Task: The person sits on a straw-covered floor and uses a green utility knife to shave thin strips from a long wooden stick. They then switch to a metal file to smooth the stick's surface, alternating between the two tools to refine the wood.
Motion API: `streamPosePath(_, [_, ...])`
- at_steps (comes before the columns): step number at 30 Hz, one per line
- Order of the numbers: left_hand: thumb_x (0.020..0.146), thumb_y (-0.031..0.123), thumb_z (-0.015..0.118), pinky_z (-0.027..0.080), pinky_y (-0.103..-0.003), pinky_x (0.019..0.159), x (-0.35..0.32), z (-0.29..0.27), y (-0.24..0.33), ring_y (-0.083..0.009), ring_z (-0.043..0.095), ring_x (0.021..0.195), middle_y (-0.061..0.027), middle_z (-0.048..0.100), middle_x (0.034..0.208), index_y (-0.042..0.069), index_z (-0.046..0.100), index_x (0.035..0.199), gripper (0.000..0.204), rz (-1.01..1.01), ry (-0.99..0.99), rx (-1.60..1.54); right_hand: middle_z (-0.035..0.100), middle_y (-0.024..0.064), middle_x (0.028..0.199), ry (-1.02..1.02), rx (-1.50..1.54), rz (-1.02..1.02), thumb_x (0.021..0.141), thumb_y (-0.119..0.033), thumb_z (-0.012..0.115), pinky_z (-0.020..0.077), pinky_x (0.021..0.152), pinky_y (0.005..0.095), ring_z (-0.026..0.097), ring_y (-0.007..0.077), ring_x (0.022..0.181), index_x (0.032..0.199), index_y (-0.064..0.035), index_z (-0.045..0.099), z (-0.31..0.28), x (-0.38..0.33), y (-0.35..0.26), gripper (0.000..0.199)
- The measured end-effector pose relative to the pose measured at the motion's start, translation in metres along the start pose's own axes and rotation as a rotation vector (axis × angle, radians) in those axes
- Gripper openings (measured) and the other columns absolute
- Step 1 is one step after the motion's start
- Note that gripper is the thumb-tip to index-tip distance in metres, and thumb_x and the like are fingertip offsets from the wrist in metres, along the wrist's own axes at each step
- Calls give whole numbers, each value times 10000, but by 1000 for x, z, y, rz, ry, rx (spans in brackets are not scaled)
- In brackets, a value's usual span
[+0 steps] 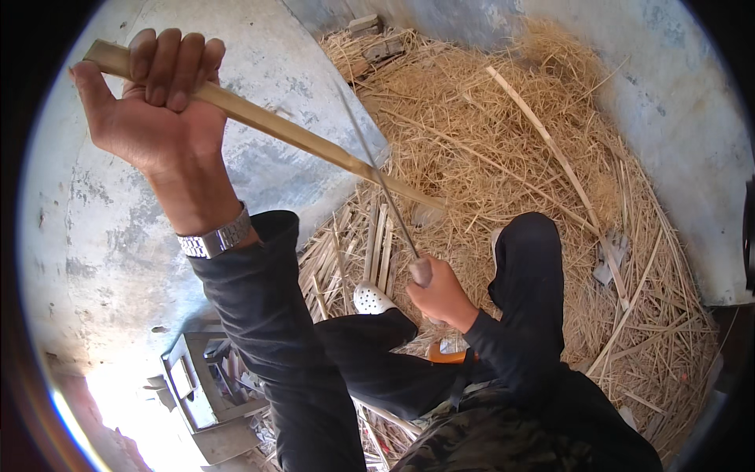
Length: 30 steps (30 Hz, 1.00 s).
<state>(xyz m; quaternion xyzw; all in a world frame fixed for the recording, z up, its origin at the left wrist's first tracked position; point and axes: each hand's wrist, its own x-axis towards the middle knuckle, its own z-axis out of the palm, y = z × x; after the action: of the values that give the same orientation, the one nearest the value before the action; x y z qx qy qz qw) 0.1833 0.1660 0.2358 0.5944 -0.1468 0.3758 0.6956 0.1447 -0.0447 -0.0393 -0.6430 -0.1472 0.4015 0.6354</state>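
The left hand [161,94] grips the bamboo strip [299,134] up high, so the knife [377,177], squeezed in the right hand [440,295], can shave it.

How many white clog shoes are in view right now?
1 for certain: a white perforated clog sits on the bamboo strips between the knees, below the knife. A pale patch beside the far knee may be a second shoe, mostly hidden by the trouser leg.
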Motion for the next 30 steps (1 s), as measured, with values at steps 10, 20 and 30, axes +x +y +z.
streamPosePath(10, [920, 687, 280, 274, -287, 564, 10, -15, 5, -89, 186, 447, 39, 222, 502, 150, 324, 637, 609, -151, -316, -259, 511, 86, 639, -5, -15, -489, 797, -49, 587, 450, 575, 329, 557, 180, 601, 945, 25, 530, 16, -10, -54, 175])
streamPosePath(20, [833, 749, 497, 262, -269, 538, 15, -27, 3, -93, 215, 400, 55, 245, 461, 175, 359, 609, 631, -235, -559, -479, 522, 43, 659, -121, 31, -202, 792, -43, 597, 428, 506, 300, 524, 107, 560, 953, -2, 553, -12, -26, -56, 173])
streamPosePath(30, [867, 684, 500, 236, -284, 526, 14, -22, 3, -114, 176, 480, 23, 205, 542, 145, 307, 609, 629, -196, -454, -374, 575, 125, 725, -54, 47, -232, 774, -68, 600, 460, 631, 371, 560, 221, 660, 933, 8, 551, -2, -34, -41, 182])
